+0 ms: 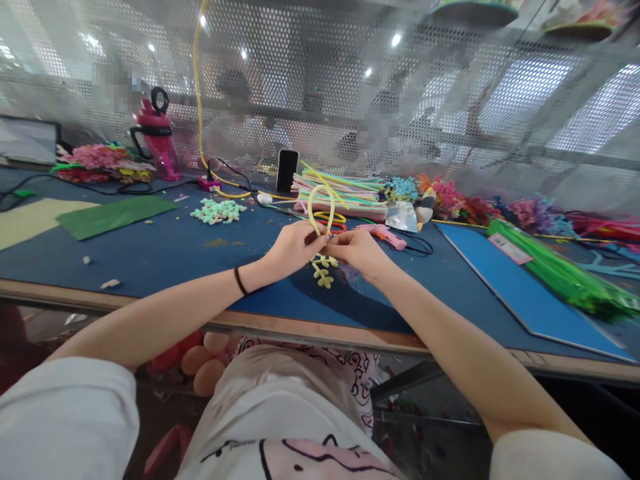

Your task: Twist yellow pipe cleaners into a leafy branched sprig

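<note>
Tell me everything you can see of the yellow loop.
The loop is a slim, pale yellow, soft-looking strand bent into a tall oval, upright above the table. The left hand pinches its base; the right hand meets it there, its grip unclear. Fingers hide the loop's ends and any join to the sprig below.
</note>
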A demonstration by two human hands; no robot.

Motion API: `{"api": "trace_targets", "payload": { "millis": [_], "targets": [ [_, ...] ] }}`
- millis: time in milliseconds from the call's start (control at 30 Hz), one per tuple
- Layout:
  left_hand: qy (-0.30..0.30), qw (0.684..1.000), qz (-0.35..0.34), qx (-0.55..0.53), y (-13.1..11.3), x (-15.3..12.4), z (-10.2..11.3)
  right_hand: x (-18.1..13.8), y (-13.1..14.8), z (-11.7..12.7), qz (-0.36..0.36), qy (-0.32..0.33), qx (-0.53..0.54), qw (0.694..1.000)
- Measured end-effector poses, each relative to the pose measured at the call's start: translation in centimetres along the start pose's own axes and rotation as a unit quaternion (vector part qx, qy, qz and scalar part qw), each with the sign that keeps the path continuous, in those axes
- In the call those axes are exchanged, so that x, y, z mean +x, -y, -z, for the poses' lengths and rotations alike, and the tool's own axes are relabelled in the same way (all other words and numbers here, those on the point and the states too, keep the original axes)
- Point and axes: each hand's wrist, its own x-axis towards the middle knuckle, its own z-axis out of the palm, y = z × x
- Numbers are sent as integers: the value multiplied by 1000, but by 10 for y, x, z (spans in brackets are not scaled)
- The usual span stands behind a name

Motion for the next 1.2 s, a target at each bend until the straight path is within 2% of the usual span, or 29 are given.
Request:
{"api": "trace_targets", "payload": {
  "millis": [133,267,467,600,833,1067,1200],
  "targets": [
    [2,999,48,-3,-5,-1,1,1,1,0,-2,9,4,1000],
    [1,992,98,-81,-5,2,3,1,0,-1,-18,12,-8,1000],
    [-27,943,177,-281,4,10,4,0,1,-2,-44,22,-20,999],
    [-22,921,204,-331,5,13,3,1,1,0,-61,21,-22,998],
    [-55,875,248,-412,16,20,13,3,-5,4,-64,55,-20,996],
    [-70,882,265,-384,28,28,24,3,-1,7,-101,53,-24,993],
    [-70,907,222,-351,30,30,28,4,-1,9,-117,55,-25,991]
  ]
}}
